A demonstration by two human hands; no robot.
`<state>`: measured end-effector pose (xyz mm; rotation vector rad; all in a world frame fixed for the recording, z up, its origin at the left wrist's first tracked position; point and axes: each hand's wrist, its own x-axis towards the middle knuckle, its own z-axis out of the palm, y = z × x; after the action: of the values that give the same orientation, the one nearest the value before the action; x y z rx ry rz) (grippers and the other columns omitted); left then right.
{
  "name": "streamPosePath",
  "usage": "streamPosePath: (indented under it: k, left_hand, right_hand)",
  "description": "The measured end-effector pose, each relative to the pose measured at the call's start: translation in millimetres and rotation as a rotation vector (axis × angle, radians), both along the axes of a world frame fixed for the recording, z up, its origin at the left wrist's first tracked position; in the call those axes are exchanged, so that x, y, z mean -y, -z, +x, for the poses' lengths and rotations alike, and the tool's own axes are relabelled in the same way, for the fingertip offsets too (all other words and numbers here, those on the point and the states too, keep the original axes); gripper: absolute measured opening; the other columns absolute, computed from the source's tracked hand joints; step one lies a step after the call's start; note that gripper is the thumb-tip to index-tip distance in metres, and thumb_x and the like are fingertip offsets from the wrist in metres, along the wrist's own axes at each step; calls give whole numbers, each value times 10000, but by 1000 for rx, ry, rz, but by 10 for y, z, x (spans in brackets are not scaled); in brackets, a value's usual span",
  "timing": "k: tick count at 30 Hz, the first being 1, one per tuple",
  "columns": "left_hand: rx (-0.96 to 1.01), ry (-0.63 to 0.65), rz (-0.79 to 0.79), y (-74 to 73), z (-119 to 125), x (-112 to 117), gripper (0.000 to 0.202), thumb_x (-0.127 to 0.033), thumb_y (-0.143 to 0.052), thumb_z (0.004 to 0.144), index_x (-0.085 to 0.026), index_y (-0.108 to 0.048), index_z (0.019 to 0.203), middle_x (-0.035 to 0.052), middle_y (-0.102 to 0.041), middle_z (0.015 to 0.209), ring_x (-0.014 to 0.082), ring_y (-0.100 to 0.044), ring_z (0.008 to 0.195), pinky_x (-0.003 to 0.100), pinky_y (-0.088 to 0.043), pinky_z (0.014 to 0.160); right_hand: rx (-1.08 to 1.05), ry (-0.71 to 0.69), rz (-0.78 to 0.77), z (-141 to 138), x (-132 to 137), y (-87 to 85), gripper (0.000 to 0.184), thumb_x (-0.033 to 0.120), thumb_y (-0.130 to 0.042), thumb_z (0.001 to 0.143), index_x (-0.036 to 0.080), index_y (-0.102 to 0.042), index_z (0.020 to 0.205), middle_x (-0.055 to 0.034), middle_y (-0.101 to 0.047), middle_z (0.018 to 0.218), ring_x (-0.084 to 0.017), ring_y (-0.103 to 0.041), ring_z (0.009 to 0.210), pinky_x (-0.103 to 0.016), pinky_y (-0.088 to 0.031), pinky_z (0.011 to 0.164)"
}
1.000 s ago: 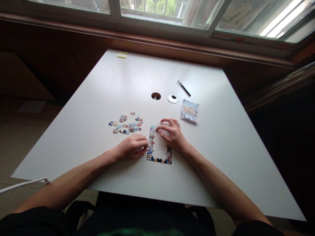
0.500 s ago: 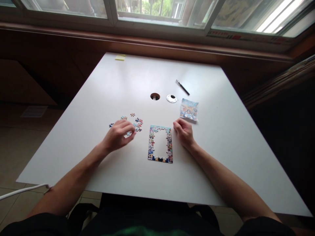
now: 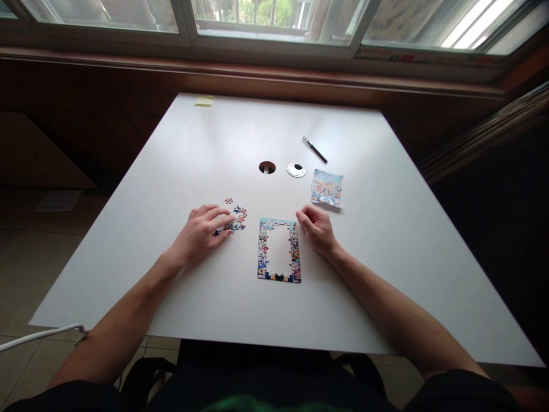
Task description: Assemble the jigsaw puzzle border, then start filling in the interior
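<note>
A small jigsaw frame (image 3: pixel 278 250), with its border joined and its middle bare, lies flat on the white table (image 3: pixel 240 131). My left hand (image 3: pixel 201 232) lies over a heap of loose puzzle pieces (image 3: pixel 237 217) left of the frame, fingers stretched out and spread on them. My right hand (image 3: pixel 316 229) rests on the table just right of the frame's top corner, fingers curled loosely inward; nothing shows in them.
A colourful picture card (image 3: pixel 327 187) lies beyond my right hand. Farther back are a white cap (image 3: pixel 296 169), a round cable hole (image 3: pixel 266 167), a black pen (image 3: pixel 314 149) and a yellow sticky note (image 3: pixel 204 100). Windows run behind the table.
Both hands left the frame. My left hand moved left onto the loose pieces and spread flat. My right hand drew back to the frame's upper right and curled.
</note>
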<state>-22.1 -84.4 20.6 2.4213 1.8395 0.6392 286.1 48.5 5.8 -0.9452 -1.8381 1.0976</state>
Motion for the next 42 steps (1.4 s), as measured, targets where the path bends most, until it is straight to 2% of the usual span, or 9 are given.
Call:
streamPosePath:
  k: [5, 14, 20, 27, 33, 37, 42]
  left_hand:
    - [54, -24, -17, 26, -12, 4, 169, -276, -599, 953, -269, -706, 1084, 34, -735, 1141, 256, -605, 1128, 440, -355, 999]
    - [169, 8, 2, 26, -42, -12, 101, -256, -613, 947, -228, -693, 1002, 33, -747, 1031, 200, -669, 992, 368, -437, 952]
    - [238, -119, 79, 17, -76, -27, 135, -252, -575, 961, -204, -701, 950, 51, -746, 1052, 203, -673, 1028, 347, -503, 957]
    - [162, -204, 87, -26, -119, -19, 151, -219, -574, 934, -224, -723, 956, 39, -741, 1078, 218, -643, 1039, 396, -473, 976]
    - [39, -69, -38, -150, -160, 20, 65, -266, -651, 846, -239, -705, 870, 43, -672, 1078, 245, -566, 1072, 416, -401, 974]
    - [19, 26, -170, -165, -111, 36, 179, -388, -699, 825, -255, -677, 943, 46, -639, 1099, 257, -535, 1087, 433, -348, 995]
    - [35, 57, -187, -165, -79, 34, 227, -432, -705, 833, -252, -659, 962, 47, -634, 1085, 243, -529, 1044, 419, -340, 998]
  right_hand:
    - [0, -4, -1, 4, -3, 19, 354, 406, -597, 914, 204, -477, 649, 34, -414, 603, -121, -365, 579, -274, -322, 567]
    - [-12, -13, -5, -2, 0, -1, 342, 381, -598, 913, 201, -476, 650, 36, -412, 605, -118, -363, 580, -273, -314, 566]
    - [-13, -19, -21, -5, 2, -7, 334, 375, -603, 910, 198, -479, 655, 39, -401, 604, -115, -355, 581, -274, -299, 563]
    - [-2, -16, -14, 4, 6, 0, 342, 387, -601, 912, 197, -480, 656, 32, -410, 615, -118, -362, 592, -276, -309, 573]
    - [10, -13, -16, 3, 6, -12, 345, 397, -599, 909, 199, -478, 654, 31, -410, 612, -121, -366, 594, -275, -316, 574]
    - [11, -12, -17, 2, 6, -11, 345, 397, -605, 906, 198, -479, 654, 31, -410, 612, -120, -365, 595, -274, -317, 575]
    - [5, -13, -17, -2, 6, -8, 353, 407, -605, 905, 199, -478, 649, 31, -411, 607, -120, -363, 588, -274, -313, 567]
